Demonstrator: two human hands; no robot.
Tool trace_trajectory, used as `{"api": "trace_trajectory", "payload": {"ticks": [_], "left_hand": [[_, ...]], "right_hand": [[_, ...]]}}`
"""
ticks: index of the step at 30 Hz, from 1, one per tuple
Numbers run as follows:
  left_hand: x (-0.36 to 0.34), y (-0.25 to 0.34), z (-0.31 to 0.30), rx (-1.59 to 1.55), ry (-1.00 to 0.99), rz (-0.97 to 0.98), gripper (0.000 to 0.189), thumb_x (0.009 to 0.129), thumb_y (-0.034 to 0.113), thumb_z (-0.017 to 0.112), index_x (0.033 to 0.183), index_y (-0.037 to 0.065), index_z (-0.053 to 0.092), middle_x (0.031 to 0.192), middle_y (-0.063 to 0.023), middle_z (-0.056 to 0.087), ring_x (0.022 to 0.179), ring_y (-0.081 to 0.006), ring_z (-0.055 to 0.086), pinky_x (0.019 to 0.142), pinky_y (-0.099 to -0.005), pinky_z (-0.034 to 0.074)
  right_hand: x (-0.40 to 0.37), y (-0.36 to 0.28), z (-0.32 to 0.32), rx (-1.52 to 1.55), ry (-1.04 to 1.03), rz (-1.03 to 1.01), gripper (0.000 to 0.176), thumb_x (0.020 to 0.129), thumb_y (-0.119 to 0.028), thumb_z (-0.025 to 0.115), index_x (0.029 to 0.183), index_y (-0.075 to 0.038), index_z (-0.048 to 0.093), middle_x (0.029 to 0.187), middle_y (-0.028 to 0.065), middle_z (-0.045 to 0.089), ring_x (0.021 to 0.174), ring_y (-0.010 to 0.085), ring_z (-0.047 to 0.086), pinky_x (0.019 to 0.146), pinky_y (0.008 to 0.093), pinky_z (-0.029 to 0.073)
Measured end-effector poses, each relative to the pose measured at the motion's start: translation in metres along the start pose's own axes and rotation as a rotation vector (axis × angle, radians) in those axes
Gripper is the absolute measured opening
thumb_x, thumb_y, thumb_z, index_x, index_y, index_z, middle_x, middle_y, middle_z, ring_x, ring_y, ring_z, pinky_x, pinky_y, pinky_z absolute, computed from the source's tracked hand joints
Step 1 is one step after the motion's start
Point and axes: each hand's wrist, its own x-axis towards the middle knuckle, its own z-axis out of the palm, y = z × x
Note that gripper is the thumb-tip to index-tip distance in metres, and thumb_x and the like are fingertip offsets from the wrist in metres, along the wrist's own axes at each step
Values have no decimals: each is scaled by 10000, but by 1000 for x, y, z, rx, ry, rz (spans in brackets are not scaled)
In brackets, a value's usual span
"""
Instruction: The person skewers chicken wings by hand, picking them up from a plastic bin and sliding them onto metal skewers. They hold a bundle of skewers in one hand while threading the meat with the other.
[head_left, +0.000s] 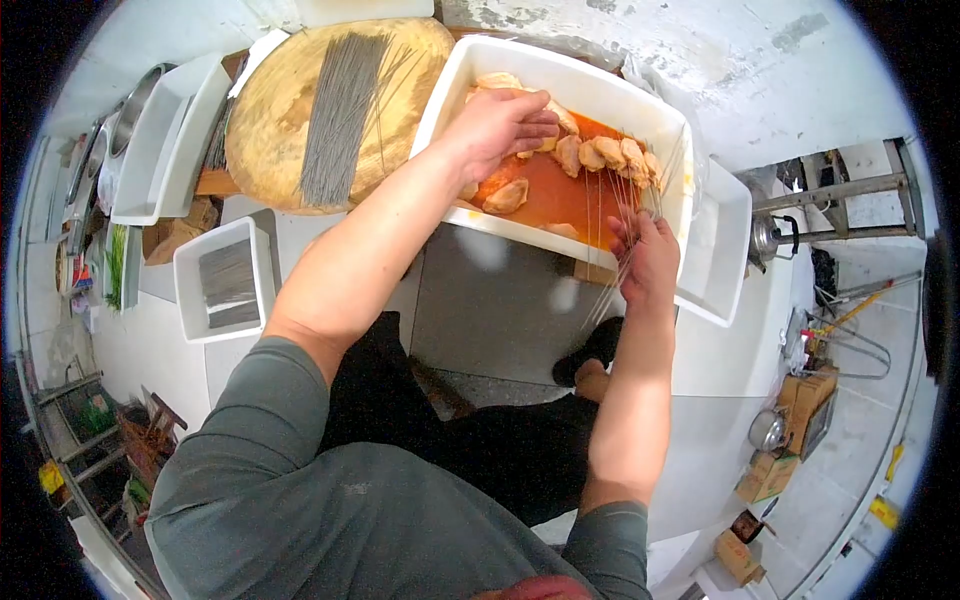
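I see my left hand (500, 125) over the white tub's (560, 70) left side, fingers curled on a chicken piece (548, 143). My right hand (648, 258), at the tub's near edge, grips the skewers (615, 215).

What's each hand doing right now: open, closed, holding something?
Left hand: fingers curled over a meat piece in the white tub; firm grip cannot be told.
Right hand: closed on a bundle of skewers threaded with meat.
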Motion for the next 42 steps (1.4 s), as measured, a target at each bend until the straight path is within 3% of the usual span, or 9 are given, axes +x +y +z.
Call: {"api": "trace_trajectory", "payload": {"ticks": [9,12,15,19,25,28,32,37,42], "left_hand": [[4,-2,-3,21,-9,-15,338,944,252,556,1082,-57,561,1054,-156,617,975,-227,617,854,-326,501],[7,-4,-7,53,-22,-23,332,942,291,545,1107,4,561,1082,-119,632,987,-207,613,871,-327,495],[6,-4,-5,72,-18,-30,326,943,310,537,1114,34,560,1095,-101,641,990,-199,611,868,-324,495],[9,-7,-4,80,-8,-45,310,944,299,535,1105,35,557,1103,-95,639,969,-190,614,809,-306,505],[14,-6,-15,104,-147,-33,278,947,245,534,1091,7,554,1012,-74,644,864,-142,607,717,-248,503],[6,-6,-3,222,2,-20,270,952,227,529,1086,-5,556,967,-63,637,819,-127,592,694,-232,489],[13,-19,4,791,12,9,254,926,242,564,1005,10,632,920,-56,655,794,-126,596,691,-271,483],[38,-38,26,1596,-83,217,336,875,370,567,964,69,686,878,-163,677,806,-307,649,727,-399,506],[34,-34,92,2047,-23,47,457,903,418,451,1029,33,664,1047,-209,649,993,-360,615,867,-436,481]], "right_hand": [[-12,-7,-9,-83,-33,-80,209,965,-164,472,1059,15,523,1126,134,594,1074,222,566,838,361,506],[-18,-13,-18,-89,-61,-114,206,960,-173,487,1045,9,533,1111,133,608,1065,223,576,853,356,496],[-24,-17,-23,-37,37,-122,206,965,-211,494,1001,-15,547,977,123,640,818,167,617,656,259,498],[-29,-28,-42,-81,79,-268,181,965,-258,513,948,-79,530,810,66,616,525,88,487,435,213,332],[-43,-36,-41,149,42,-304,161,963,-235,524,995,-78,535,687,5,494,507,76,423,429,206,306],[-54,-41,-42,144,8,-290,159,964,-211,522,1025,-65,536,647,-9,452,505,70,400,425,204,295],[-61,-41,-49,115,14,-280,154,960,-189,523,1026,-52,549,623,-6,457,496,67,389,426,203,299],[-63,-41,-61,173,-15,-274,153,947,-175,540,1010,-37,563,630,-3,473,501,65,401,425,203,318],[-67,-46,-69,133,12,-307,149,931,-164,568,990,-28,579,650,8,520,515,62,440,431,198,342]]}}
